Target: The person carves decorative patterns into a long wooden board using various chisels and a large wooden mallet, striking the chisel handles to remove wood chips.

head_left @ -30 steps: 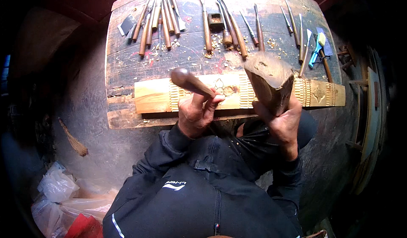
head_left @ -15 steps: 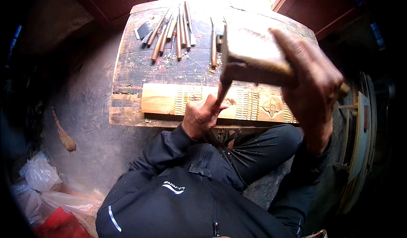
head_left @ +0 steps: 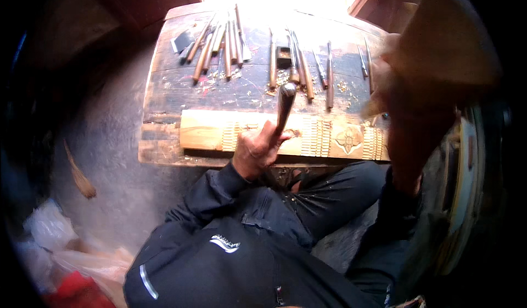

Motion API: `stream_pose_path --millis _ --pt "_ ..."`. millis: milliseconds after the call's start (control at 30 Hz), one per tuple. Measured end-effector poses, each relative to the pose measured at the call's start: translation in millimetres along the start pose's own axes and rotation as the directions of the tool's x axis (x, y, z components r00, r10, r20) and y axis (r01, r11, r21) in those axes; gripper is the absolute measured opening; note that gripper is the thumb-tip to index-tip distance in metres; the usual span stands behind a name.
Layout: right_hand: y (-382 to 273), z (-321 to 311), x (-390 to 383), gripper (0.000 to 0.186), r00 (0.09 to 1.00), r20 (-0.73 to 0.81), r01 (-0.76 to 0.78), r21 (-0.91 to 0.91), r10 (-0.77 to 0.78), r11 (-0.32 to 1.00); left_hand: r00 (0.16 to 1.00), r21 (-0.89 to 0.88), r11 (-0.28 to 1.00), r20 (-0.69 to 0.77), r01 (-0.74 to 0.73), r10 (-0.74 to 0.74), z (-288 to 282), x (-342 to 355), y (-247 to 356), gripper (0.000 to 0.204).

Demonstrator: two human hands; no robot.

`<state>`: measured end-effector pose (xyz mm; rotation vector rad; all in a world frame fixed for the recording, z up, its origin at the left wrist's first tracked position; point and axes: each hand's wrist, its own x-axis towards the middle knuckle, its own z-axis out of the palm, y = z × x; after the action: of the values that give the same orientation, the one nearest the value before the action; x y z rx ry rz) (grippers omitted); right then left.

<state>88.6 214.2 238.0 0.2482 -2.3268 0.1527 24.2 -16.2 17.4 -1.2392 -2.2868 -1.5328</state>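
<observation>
My left hand [head_left: 257, 150] is closed around a carving chisel [head_left: 285, 104], whose dark handle points up and away from me. Its lower end is hidden behind my fingers, over the carved wooden board [head_left: 200, 130]. That pale board lies along the table's near edge, with rows of small notches and a flower shape [head_left: 349, 139] cut into it. Up at the right, my right hand [head_left: 396, 91] grips a wooden mallet [head_left: 453, 39], blurred and dim. The mallet's big block is well apart from the chisel.
A pile of carving tools [head_left: 219, 47] lies at the table's far left. More chisels [head_left: 329, 77] lie beyond the board among wood shavings. A small broom [head_left: 81, 176] and plastic bags [head_left: 52, 225] are on the floor at left. The worn table [head_left: 159, 88] has dark, scuffed planks.
My right hand has swung the mallet up and to the right, away from the chisel's top end. Chisels it had covered now show. My left hand stays nearly in place.
</observation>
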Motion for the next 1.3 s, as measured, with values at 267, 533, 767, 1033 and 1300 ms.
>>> stream_pose_path --millis 267,533,767,1033,1300 --pt "29.8 22.1 -41.0 0.051 0.888 0.122 -0.451 0.424 0.444 0.785 0.938 -0.459 0.837 -0.018 0.299 -0.345 2.8 -0.9 -4.2 0.011" --pt "43.2 51.6 -156.7 0.063 0.318 0.449 -0.651 0.743 0.835 -0.151 0.909 -0.621 0.768 -0.214 0.156 -0.358 -8.6 109.0 -60.2 0.020" --pt "35.5 49.2 -166.8 0.051 0.277 0.474 -0.686 0.706 0.836 -0.173 0.909 -0.216 0.975 -0.395 0.048 -0.132 42.6 183.0 -106.2 0.022" --pt "28.2 44.2 -165.5 0.016 0.272 0.520 -0.749 0.643 0.809 -0.161 0.973 0.050 0.997 -0.224 0.059 -0.047 67.0 189.6 -112.5 0.023" --pt "29.6 42.8 -168.2 0.018 0.306 0.513 -0.741 0.657 0.802 -0.138 0.971 0.150 0.980 -0.181 -0.132 0.158 66.3 216.2 -104.7 0.021"
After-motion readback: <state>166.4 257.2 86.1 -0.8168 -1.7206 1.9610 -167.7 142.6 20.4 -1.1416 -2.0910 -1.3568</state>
